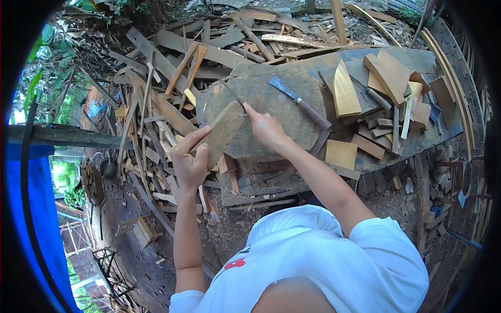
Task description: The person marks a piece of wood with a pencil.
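My left hand (190,159) is closed around a flat piece of wood (225,133), holding it tilted at the left edge of a round wooden chopping block (292,141). My right hand (264,128) is closed at the wood's upper end, its index finger stretched forward. From that fingertip a thin dark pointed tool (233,95) runs up and left; its grip is hidden, and its exact kind cannot be made out. Right of my right hand, a wide-bladed chisel (308,108) with a brown wooden handle lies on the block.
On the bench (417,60) at right lie cut wood blocks (385,78), a pale curved piece (344,91) and another handled tool (377,98). A square yellowish block (341,154) sits near my right forearm. Scrap wood (156,57) is heaped behind and to the left.
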`<state>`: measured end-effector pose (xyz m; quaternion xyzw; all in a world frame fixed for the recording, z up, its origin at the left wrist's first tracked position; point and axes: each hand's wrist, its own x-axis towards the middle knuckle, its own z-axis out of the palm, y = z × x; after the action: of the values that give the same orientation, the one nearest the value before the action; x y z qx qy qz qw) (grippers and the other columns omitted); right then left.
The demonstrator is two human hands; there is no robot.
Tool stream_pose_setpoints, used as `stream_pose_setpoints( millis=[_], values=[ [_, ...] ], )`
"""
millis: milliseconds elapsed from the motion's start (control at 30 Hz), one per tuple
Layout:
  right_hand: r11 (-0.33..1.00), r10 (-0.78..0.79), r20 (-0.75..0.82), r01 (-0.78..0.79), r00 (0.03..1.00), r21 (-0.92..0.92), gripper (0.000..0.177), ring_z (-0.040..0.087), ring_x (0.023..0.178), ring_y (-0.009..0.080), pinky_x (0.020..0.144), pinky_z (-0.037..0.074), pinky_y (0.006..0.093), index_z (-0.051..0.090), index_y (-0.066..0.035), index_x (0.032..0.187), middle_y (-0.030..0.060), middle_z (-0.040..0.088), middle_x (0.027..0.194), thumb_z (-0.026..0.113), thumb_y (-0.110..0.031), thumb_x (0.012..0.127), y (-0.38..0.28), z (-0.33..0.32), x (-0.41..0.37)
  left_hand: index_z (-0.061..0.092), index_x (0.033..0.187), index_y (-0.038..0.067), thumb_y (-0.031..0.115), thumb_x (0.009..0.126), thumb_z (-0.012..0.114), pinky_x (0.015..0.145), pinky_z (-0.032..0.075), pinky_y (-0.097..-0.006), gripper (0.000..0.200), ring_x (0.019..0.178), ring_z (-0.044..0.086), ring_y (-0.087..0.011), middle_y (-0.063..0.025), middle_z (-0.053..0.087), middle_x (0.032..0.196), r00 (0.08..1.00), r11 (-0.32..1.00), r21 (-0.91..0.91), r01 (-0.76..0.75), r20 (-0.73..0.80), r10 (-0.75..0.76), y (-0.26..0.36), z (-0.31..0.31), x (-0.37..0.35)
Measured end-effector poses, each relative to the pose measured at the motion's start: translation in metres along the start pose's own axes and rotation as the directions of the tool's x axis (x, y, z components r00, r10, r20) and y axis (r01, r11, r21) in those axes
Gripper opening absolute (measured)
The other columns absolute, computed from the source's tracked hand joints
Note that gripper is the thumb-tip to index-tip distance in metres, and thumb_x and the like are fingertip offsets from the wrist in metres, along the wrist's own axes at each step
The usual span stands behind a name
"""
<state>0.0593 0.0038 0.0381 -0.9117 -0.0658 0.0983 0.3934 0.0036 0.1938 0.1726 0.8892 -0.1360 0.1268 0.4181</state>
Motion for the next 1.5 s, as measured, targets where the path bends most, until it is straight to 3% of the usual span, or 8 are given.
stream_pose_setpoints(
  millis=[100,300,433,533,1200,1267,1367,1500],
  values=[
    [0.998,-0.029,-0.084,0.035,0.996,0.061,0.065,0.067,0.086,0.0447,0.077,0.052,0.0538,0.037,-0.02,0.146,0.0282,0.067,0.091,0.043,-0.004,0.083,-0.002,0.008,0.019,0.07,0.106,-0.003,0.005,0.078,0.051,0.072,0.048,-0.0237,0.034,0.077,0.062,-0.0112,-0.0104,0.072,0.09,0.98,0.98,-0.024,0.2,0.008,-0.2,0.005,-0.009,0.007],
    [0.999,0.011,0.084,-0.006,0.996,-0.05,0.062,0.066,0.09,0.044,0.078,0.053,0.0524,0.036,-0.017,0.145,0.0276,0.066,0.093,0.044,-0.004,0.084,-0.013,-0.007,-0.016,0.071,0.105,-0.004,0.003,0.078,0.051,0.064,0.043,-0.0201,0.034,0.069,0.056,-0.0062,-0.0061,0.07,0.083,0.978,0.977,-0.043,0.208,0.017,-0.207,-0.002,-0.012,0.009],
    [0.999,0.033,-0.056,-0.034,0.998,-0.015,0.065,0.065,0.084,0.0472,0.074,0.052,0.0541,0.036,-0.018,0.146,0.0299,0.065,0.09,0.044,-0.004,0.083,0.019,0.015,0.016,0.071,0.104,-0.003,0.004,0.077,0.052,0.063,0.043,-0.0201,0.034,0.068,0.055,-0.0057,-0.0049,0.068,0.08,0.999,0.999,-0.015,0.035,-0.007,-0.035,0.0,-0.006,0.013],
    [1.0,0.017,-0.049,-0.016,0.999,0.008,0.065,0.064,0.081,0.0485,0.072,0.052,0.0546,0.035,-0.018,0.147,0.0306,0.065,0.087,0.044,-0.004,0.084,0.008,0.01,-0.002,0.071,0.105,-0.002,0.003,0.078,0.052,0.056,0.036,-0.0194,0.034,0.061,0.047,-0.0037,-0.0003,0.062,0.072,0.98,0.979,-0.031,0.2,-0.005,-0.2,-0.002,-0.011,0.015],
    [0.999,0.042,-0.002,-0.042,0.999,0.032,0.065,0.066,0.089,0.0459,0.077,0.052,0.0528,0.036,-0.016,0.146,0.0292,0.066,0.093,0.043,-0.002,0.083,-0.002,0.004,0.002,0.072,0.106,-0.002,0.007,0.08,0.046,0.044,0.041,-0.0193,0.038,0.051,0.047,-0.0029,0.0015,0.055,0.064,0.976,0.974,-0.061,0.216,-0.006,-0.217,-0.016,-0.016,0.017],
    [1.0,0.012,0.076,-0.013,0.997,0.01,0.066,0.066,0.089,0.0449,0.077,0.053,0.0522,0.036,-0.019,0.146,0.0286,0.066,0.094,0.043,-0.002,0.083,-0.018,-0.009,-0.017,0.072,0.105,-0.002,0.003,0.08,0.05,0.049,0.027,-0.0213,0.034,0.054,0.038,-0.0019,0.004,0.052,0.061,0.971,0.967,-0.093,0.238,0.007,-0.238,-0.015,-0.018,0.016],
    [0.999,0.035,0.039,-0.036,0.999,0.03,0.067,0.066,0.09,0.0451,0.077,0.052,0.052,0.035,-0.019,0.147,0.0286,0.066,0.094,0.044,-0.002,0.083,-0.005,-0.006,-0.014,0.071,0.105,-0.003,0.007,0.082,0.044,0.04,0.043,-0.0202,0.037,0.047,0.048,-0.004,0.0004,0.056,0.064,0.981,0.981,-0.025,0.193,0.025,-0.192,-0.015,-0.016,0.014],
    [0.995,0.039,-0.015,-0.037,0.999,0.088,0.067,0.065,0.091,0.045,0.079,0.052,0.0519,0.034,-0.019,0.147,0.0287,0.066,0.094,0.043,-0.003,0.083,0.009,0.011,0.019,0.072,0.105,-0.002,0.003,0.079,0.049,0.05,0.028,-0.0212,0.035,0.054,0.038,-0.0022,0.0046,0.053,0.062,0.969,0.96,-0.138,0.243,-0.02,-0.248,-0.015,-0.014,0.017]
  ],
)
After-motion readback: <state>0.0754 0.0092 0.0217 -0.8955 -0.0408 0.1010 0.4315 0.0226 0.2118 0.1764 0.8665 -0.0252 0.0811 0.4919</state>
